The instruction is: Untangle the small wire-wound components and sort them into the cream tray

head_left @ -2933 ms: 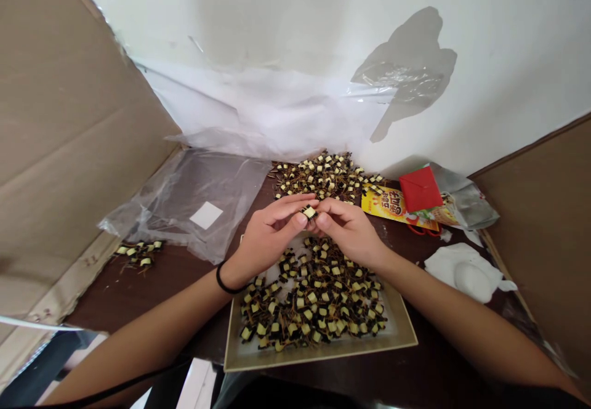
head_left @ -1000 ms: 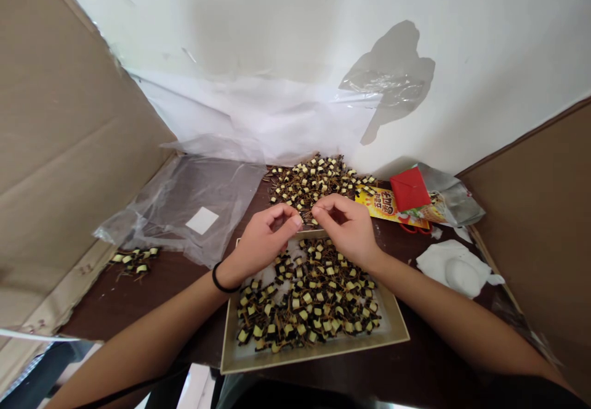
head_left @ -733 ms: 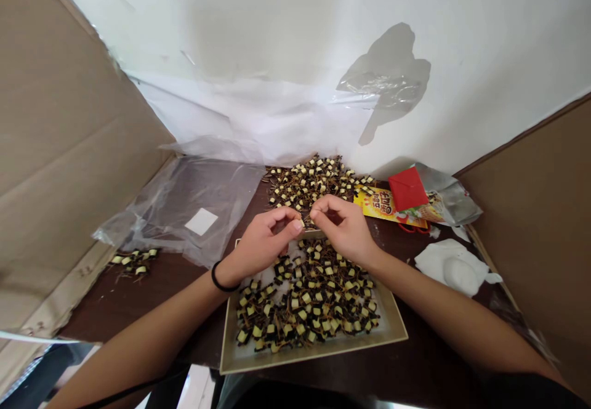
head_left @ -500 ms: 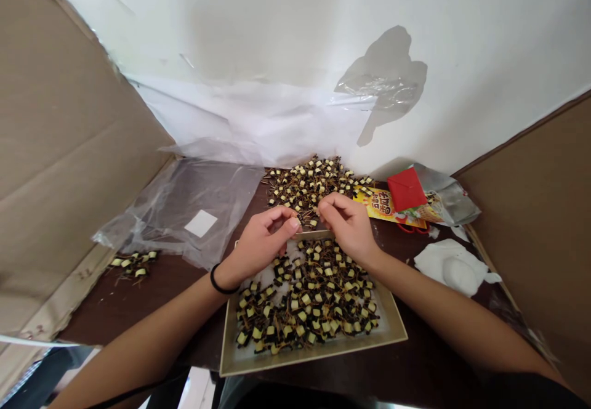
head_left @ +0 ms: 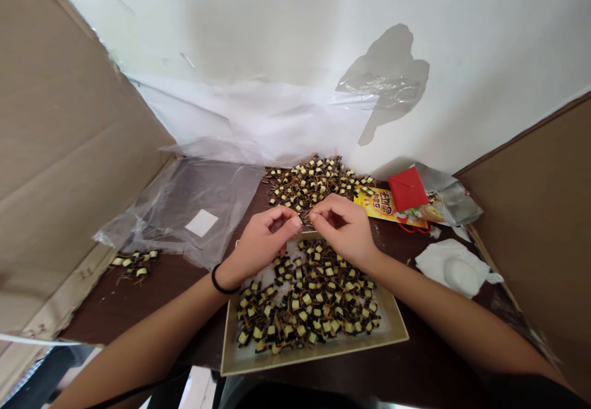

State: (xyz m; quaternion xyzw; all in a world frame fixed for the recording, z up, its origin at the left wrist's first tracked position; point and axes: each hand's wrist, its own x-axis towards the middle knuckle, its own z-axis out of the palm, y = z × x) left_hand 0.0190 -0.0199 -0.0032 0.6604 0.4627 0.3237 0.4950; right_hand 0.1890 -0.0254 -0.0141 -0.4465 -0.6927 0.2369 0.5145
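Note:
Above the back rim of a shallow cardboard tray [head_left: 314, 364], my left hand [head_left: 265, 236] is closed in a pinch of thumb and forefinger. My right hand [head_left: 346, 224] pinches just to its right, the fingertips a small gap apart. Thin wire-like strands show around that gap, but whatever the fingers hold is too small to make out. Inside the tray lie many small black parts with yellow tape and copper-coloured wire leads [head_left: 307, 298]. Behind my hands, a loose pile of the same wire-leaded parts [head_left: 318, 178] rests on the dark tabletop [head_left: 184, 298].
A clear plastic bag [head_left: 217, 193] with a white label lies at left, near a small cluster of wire-leaded parts [head_left: 133, 264]. At right are a yellow snack packet [head_left: 376, 202], a red envelope [head_left: 408, 188] and crumpled white tissue [head_left: 455, 267]. Cardboard walls [head_left: 530, 193] flank the table.
My right hand has shifted slightly left, bringing its pinched fingertips closer to my left hand's. My left hand stays almost in place. The tray and piles look the same.

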